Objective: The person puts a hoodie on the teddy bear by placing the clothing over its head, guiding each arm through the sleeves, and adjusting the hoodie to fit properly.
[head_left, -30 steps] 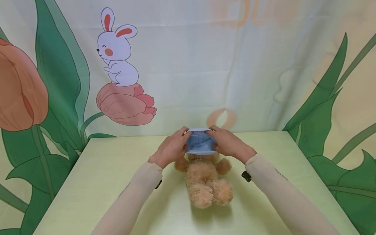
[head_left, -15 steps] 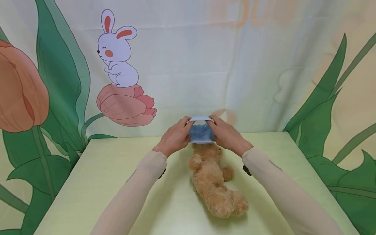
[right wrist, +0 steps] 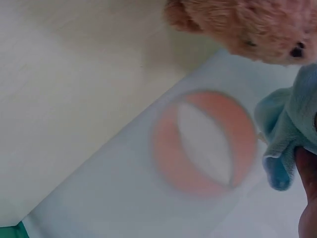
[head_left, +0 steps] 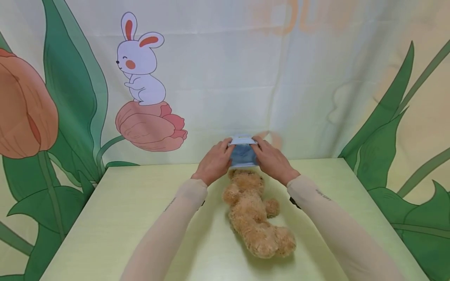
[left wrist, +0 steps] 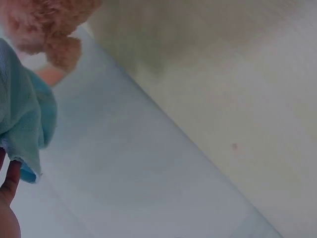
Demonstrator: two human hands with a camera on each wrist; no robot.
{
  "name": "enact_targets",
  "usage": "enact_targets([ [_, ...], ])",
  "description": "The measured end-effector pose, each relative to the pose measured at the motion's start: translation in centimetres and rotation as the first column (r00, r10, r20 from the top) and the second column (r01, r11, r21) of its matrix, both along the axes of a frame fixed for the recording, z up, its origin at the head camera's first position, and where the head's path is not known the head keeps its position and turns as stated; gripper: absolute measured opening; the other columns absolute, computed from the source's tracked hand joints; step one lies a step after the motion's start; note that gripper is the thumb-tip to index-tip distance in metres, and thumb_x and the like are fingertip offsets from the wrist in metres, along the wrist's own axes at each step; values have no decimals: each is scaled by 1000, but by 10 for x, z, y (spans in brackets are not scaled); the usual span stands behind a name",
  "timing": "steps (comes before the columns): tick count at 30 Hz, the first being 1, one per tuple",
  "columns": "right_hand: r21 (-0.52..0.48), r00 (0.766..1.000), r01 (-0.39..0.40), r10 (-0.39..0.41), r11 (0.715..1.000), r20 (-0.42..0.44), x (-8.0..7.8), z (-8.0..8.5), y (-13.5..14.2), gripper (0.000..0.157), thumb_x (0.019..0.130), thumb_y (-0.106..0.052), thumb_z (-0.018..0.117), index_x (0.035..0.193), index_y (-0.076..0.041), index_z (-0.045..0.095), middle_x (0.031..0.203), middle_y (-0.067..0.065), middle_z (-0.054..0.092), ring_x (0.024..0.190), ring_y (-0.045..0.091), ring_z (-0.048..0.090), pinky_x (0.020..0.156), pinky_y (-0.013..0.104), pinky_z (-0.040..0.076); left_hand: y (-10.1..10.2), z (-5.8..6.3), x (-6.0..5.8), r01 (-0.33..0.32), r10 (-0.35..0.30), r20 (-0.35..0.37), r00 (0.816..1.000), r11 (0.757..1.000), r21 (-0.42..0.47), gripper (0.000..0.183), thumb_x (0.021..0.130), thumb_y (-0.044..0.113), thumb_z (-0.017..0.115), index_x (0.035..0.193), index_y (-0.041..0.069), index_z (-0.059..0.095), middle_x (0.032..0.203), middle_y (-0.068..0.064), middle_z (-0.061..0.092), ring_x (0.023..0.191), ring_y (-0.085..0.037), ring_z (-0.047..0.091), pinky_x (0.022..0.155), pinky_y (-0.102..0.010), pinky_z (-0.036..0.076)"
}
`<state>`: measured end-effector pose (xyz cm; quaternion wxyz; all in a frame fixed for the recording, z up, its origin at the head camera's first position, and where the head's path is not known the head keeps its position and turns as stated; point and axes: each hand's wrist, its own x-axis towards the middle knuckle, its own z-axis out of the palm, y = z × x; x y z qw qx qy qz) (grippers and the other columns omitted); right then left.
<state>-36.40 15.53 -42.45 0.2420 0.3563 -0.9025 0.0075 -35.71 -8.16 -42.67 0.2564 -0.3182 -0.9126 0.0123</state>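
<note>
Blue cloth [head_left: 243,155], its sides pinched in the fingers [head_left: 225,144] of left hand [head_left: 213,160] and right hand [head_left: 275,160], has just come clear of the teddy bear [head_left: 250,210] below them, seemingly uncovering its head.

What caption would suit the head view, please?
Left hand and right hand hold blue cloth near a teddy bear on a table.

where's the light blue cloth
Head view, near centre: the light blue cloth is held between the left hand and right hand, beyond the tan plush bear.
</note>
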Motion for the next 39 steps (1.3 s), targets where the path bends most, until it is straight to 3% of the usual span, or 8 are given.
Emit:
enact_targets([
  [4, -8, 1000, 6, -6, 1000, -7, -5, -13, 3, 61, 91, -12, 70, 143, -4, 41, 149, 15, 37, 116, 30, 57, 75, 35, 56, 3, -12, -4, -23, 23, 1, 1000, 999, -28, 53, 94, 29, 67, 138, 5, 51, 147, -14, 42, 118, -26, 57, 99, -35, 51],
  [9, -77, 992, -5, 15, 997, 128, -11, -24, 4, 63, 95, -22, 66, 148, -5, 36, 151, 14, 35, 109, 26, 59, 78, 36, 54, 5, -25, -7, -39, 40, 34, 999, 999, -30, 56, 93, 30, 68, 139, 5, 49, 150, -14, 39, 119, -26, 55, 98, -34, 51],
  [13, -130, 978, -10, 37, 992, 206, -14, -27, 4, 61, 94, -16, 63, 148, -5, 37, 151, 13, 35, 99, 23, 58, 72, 35, 49, 6, -33, -8, -50, 51, 43, 998, 998, -25, 55, 94, 29, 68, 139, 5, 49, 151, -14, 38, 121, -27, 54, 98, -34, 50],
  [16, -111, 985, -8, 27, 994, 171, -15, -28, 4, 62, 92, -11, 64, 147, -5, 38, 151, 15, 35, 105, 25, 57, 72, 35, 50, 5, -37, -9, -48, 48, 55, 997, 999, -6, 56, 94, 31, 67, 140, 5, 48, 152, -14, 37, 121, -27, 53, 99, -35, 49],
  [21, -80, 995, 21, -12, 997, 102, -16, -34, 5, 64, 92, -15, 69, 147, -5, 37, 153, 17, 34, 120, 30, 53, 76, 37, 54, 4, -39, -11, -30, 30, 99, 995, 1000, 7, 60, 94, 34, 65, 143, 6, 44, 155, -13, 32, 124, -28, 50, 100, -38, 48],
  [30, -59, 996, 71, -68, 996, 65, -16, -48, 8, 56, 93, -17, 68, 141, -3, 43, 153, 17, 33, 124, 31, 52, 71, 34, 55, 7, -43, -15, -23, 22, 126, 992, 1000, 4, 50, 98, 26, 58, 143, 7, 44, 157, -11, 30, 126, -28, 50, 98, -39, 49],
  [35, -47, 996, 92, -92, 995, 16, -20, -56, 7, 52, 92, -19, 69, 136, -3, 46, 151, 17, 36, 124, 30, 52, 69, 33, 55, 8, -46, -20, -46, 48, 39, 998, 998, -53, 53, 96, 28, 62, 142, 8, 45, 158, -11, 29, 129, -27, 48, 98, -37, 50],
  [39, -60, 996, 90, -88, 994, 29, -25, -62, 2, 56, 93, -23, 68, 140, -5, 44, 151, 15, 37, 121, 28, 54, 70, 33, 55, 4, -54, -21, -93, 86, -52, 995, 984, -152, 53, 95, 25, 65, 142, 9, 45, 159, -11, 28, 130, -27, 46, 101, -34, 48],
])
